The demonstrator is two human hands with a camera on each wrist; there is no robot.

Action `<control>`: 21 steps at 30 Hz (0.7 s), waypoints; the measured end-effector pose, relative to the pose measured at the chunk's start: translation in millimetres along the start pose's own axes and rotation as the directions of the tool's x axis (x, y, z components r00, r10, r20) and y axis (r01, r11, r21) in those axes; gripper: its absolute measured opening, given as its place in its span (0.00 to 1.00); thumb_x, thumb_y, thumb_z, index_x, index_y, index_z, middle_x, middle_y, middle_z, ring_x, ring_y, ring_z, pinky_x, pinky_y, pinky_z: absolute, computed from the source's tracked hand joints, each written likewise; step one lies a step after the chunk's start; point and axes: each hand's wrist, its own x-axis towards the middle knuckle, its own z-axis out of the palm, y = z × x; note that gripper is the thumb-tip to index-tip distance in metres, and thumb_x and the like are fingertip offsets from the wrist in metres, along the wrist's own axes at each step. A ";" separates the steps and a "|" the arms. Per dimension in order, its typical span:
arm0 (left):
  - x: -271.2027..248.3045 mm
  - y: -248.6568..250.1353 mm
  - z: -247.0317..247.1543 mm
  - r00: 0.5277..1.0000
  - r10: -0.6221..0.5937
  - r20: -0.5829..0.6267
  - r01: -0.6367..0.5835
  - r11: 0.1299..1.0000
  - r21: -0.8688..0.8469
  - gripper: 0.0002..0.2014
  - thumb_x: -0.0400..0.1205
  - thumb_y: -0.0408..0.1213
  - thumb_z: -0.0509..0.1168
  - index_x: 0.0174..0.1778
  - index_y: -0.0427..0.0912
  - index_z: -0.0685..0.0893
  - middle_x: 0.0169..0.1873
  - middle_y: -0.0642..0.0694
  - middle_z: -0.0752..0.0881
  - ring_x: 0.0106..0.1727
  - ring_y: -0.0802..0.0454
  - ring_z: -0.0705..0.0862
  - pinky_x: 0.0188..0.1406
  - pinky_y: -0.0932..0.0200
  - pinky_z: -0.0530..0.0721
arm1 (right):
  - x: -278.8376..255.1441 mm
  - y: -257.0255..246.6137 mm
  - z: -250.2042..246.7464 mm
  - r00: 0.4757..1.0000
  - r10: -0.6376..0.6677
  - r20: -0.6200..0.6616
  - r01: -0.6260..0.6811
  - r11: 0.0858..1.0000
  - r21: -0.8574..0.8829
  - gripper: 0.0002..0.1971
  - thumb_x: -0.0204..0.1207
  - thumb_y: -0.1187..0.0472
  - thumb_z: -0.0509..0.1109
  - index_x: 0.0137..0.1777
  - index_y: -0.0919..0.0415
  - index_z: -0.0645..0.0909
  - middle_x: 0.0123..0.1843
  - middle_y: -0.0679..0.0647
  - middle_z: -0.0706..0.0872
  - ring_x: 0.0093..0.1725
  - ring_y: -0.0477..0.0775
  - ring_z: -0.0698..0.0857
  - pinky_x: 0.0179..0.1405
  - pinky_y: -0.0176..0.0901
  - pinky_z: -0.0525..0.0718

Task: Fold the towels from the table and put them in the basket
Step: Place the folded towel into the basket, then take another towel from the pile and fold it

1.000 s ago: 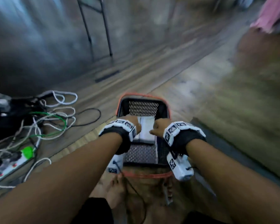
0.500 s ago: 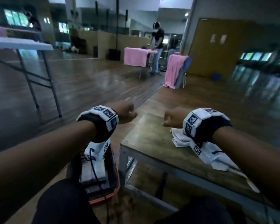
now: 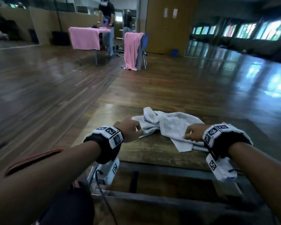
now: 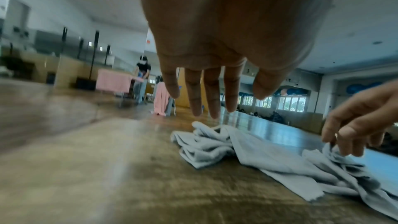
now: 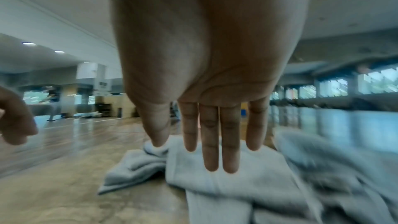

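Crumpled pale grey towels (image 3: 172, 127) lie in a heap on the low wooden table (image 3: 144, 151). My left hand (image 3: 131, 129) hovers at the heap's left edge. In the left wrist view it (image 4: 212, 101) hangs over the tabletop with loose straight fingers, holding nothing, the towels (image 4: 258, 156) just ahead. My right hand (image 3: 191, 132) is over the near right part of the heap. Its fingers (image 5: 211, 151) point down onto the towels (image 5: 226, 185), and in the left wrist view its fingertips (image 4: 344, 144) touch a raised fold. A red basket rim (image 3: 34, 158) shows by my left forearm.
The table's metal frame (image 3: 152, 169) runs below its front edge. Far across the shiny wooden floor, a person (image 3: 107, 21) stands at a table draped in pink cloth (image 3: 84, 38). A chair (image 3: 135, 49) draped with a pink towel stands beside it.
The view swung up from the basket on the floor to the table. Both hands left the basket, reached the towel heap, and opened from fists.
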 end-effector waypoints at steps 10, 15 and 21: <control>143.1 58.3 114.2 0.935 0.344 0.088 -0.355 0.912 0.207 0.15 0.81 0.41 0.57 0.63 0.46 0.79 0.70 0.47 0.75 0.72 0.44 0.72 0.68 0.43 0.68 | 97.1 62.1 102.8 0.970 0.009 -0.242 0.018 0.994 0.108 0.21 0.78 0.54 0.63 0.71 0.53 0.71 0.70 0.55 0.75 0.69 0.60 0.74 0.65 0.54 0.74; 175.6 74.9 117.7 0.934 0.315 0.167 -0.353 0.881 0.316 0.17 0.80 0.44 0.61 0.64 0.47 0.74 0.63 0.46 0.79 0.67 0.43 0.75 0.66 0.41 0.68 | 114.3 61.5 105.4 0.915 -0.038 -0.401 0.049 0.999 0.018 0.07 0.79 0.57 0.63 0.51 0.52 0.82 0.56 0.53 0.81 0.58 0.59 0.79 0.52 0.50 0.72; 172.2 77.2 110.4 0.940 0.330 0.085 -0.331 0.825 0.458 0.09 0.80 0.38 0.60 0.55 0.46 0.79 0.60 0.46 0.80 0.65 0.43 0.74 0.65 0.43 0.67 | 99.3 65.1 85.6 0.947 -0.077 -0.313 0.104 0.992 0.070 0.09 0.79 0.55 0.62 0.57 0.50 0.78 0.58 0.49 0.83 0.61 0.54 0.80 0.65 0.54 0.68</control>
